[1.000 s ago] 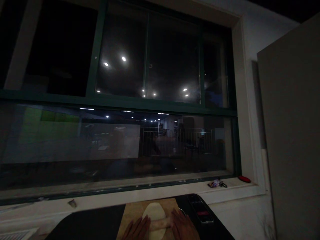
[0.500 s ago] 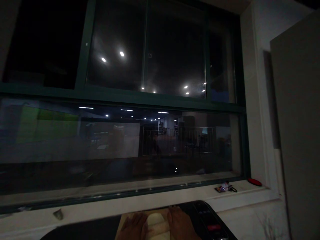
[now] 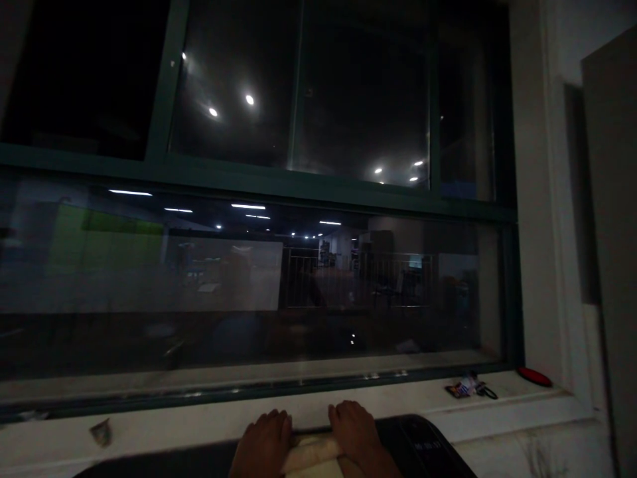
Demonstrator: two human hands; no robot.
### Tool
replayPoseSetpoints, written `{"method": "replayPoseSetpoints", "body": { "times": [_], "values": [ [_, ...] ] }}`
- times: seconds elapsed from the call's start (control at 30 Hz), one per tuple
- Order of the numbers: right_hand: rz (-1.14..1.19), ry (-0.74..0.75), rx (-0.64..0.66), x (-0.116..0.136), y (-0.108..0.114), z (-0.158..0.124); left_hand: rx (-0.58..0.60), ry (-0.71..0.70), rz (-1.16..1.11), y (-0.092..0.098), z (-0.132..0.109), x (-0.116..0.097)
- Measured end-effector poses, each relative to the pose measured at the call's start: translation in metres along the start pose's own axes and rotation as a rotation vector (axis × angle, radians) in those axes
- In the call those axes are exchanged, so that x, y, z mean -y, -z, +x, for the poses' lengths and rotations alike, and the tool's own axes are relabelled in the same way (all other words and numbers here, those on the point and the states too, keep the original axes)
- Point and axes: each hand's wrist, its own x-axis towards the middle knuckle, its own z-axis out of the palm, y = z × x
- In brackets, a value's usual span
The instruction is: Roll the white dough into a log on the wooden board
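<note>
At the bottom edge, a pale beige, folded-looking thing (image 3: 312, 455) lies between my two hands. It may be cloth or paper; the dim light does not show which. My left hand (image 3: 263, 443) is closed at its left side, fingers curled forward. On the right side my right hand (image 3: 355, 431) is closed too, with its knuckles toward the window. Beneath and around them is a dark, round-cornered panel (image 3: 398, 431) with a faint lit display (image 3: 426, 446). The lower part of the beige thing is cut off by the frame.
A pale window sill (image 3: 199, 418) runs behind the panel. On it lie a small crumpled wrapper (image 3: 101, 433), a small packet with a black loop (image 3: 470, 387) and a red oval object (image 3: 534, 377). A green-framed window (image 3: 308, 182) reflects lights. A grey panel (image 3: 612, 232) stands at right.
Both hands have risen slightly and curled more over the far edge of the beige thing, less of which shows. The view has shifted, and the brown surface under the hands is no longer visible.
</note>
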Motion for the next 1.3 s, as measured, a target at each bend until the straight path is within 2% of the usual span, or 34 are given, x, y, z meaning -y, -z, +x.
{"method": "replayPoseSetpoints", "body": {
  "times": [0.17, 0.37, 0.53, 0.7, 0.9, 1.0, 1.07, 1.17, 1.3],
  "values": [
    [-0.023, -0.085, -0.012, 0.002, -0.006, 0.021, -0.003, 0.010, -0.004, -0.003, 0.012, 0.010],
    [-0.036, -0.038, 0.034, 0.001, -0.006, 0.021, -0.009, 0.010, -0.028, -0.004, 0.014, 0.008],
    [-0.067, 0.054, 0.050, 0.001, 0.001, 0.000, -0.061, 0.035, -0.061, -0.005, -0.001, -0.001],
    [-0.080, 0.104, 0.030, 0.003, 0.012, -0.025, -0.106, 0.065, -0.103, 0.008, -0.021, -0.014],
    [-0.061, 0.088, 0.032, 0.008, 0.025, -0.052, -0.008, -0.037, -0.147, 0.021, -0.046, -0.024],
    [-0.048, 0.081, 0.042, 0.009, 0.032, -0.065, -0.029, -0.023, -0.207, 0.024, -0.057, -0.027],
    [-0.035, 0.079, 0.054, 0.008, 0.035, -0.075, -0.001, -0.021, -0.222, 0.027, -0.064, -0.029],
    [-0.006, 0.072, 0.090, 0.005, 0.035, -0.089, 0.078, -0.045, -0.221, 0.029, -0.076, -0.030],
    [0.032, 0.075, 0.109, -0.003, 0.031, -0.105, 0.099, -0.070, -0.255, 0.032, -0.093, -0.035]
  ]
}}
